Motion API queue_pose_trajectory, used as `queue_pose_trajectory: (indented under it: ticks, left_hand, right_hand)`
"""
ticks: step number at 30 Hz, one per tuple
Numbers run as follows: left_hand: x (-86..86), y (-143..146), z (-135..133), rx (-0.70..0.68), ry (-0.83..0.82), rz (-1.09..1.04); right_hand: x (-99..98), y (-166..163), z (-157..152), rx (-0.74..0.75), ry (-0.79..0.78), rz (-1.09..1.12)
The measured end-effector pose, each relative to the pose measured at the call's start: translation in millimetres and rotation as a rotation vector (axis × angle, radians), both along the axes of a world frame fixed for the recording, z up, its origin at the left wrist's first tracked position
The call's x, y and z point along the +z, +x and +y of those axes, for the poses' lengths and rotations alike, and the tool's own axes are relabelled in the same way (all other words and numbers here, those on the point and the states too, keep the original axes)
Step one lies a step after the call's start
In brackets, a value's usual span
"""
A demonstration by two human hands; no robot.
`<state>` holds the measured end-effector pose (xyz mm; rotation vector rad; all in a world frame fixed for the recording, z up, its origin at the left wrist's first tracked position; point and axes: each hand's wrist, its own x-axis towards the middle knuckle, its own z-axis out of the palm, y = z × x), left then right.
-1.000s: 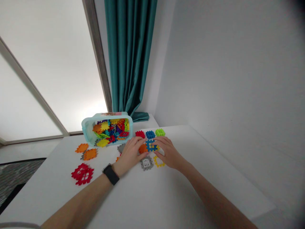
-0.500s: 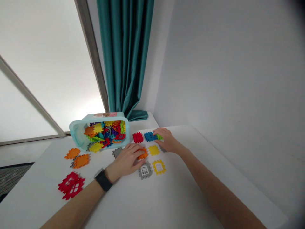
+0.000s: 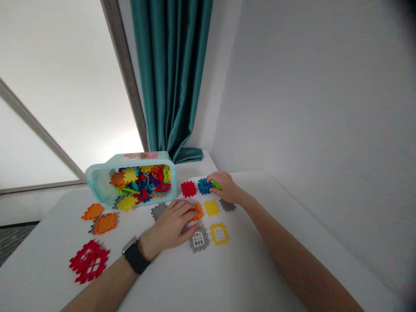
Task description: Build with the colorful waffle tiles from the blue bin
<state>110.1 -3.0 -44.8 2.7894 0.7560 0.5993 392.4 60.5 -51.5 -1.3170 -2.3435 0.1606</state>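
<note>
My left hand [image 3: 173, 225], with a black watch on its wrist, rests low over the table. Its fingers are spread, the tips touching an orange toothed building tile [image 3: 198, 212]; the thumb lies apart, beside a grey window tile [image 3: 199, 239]. Farther back, my right hand [image 3: 225, 187] closes its fingers around a green tile [image 3: 216, 185], partly hidden by them. A blue tile [image 3: 204, 186] sits right at its fingertips, and a red tile [image 3: 188, 189] lies left of that. Nearby are a plain yellow tile [image 3: 212, 208], a yellow window tile [image 3: 219, 234] and a dark grey tile [image 3: 227, 205].
A pale blue bin [image 3: 173, 186] full of colourful tiles lies tipped toward me at the back left. Orange tiles [image 3: 105, 224] and red window pieces [image 3: 90, 262] lie on the white table's left side. A grey tile [image 3: 158, 211] is partly behind my left hand. A green curtain [image 3: 172, 86] hangs behind.
The view has shifted slightly, so the table things appear a little lower and wider apart. Both hands stay over about the same tiles; more of the dark grey tile beneath my right hand shows.
</note>
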Motion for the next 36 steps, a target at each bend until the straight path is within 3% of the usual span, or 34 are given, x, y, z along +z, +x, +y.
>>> queue_pose_trajectory:
  ticks: [36]
  left_hand:
    - [3.9, 0.6, -0.8, -0.004, -0.017, 0.037]
  right_hand:
    - [-6.1, 1.3, 3.3, -0.039, -0.067, -0.013]
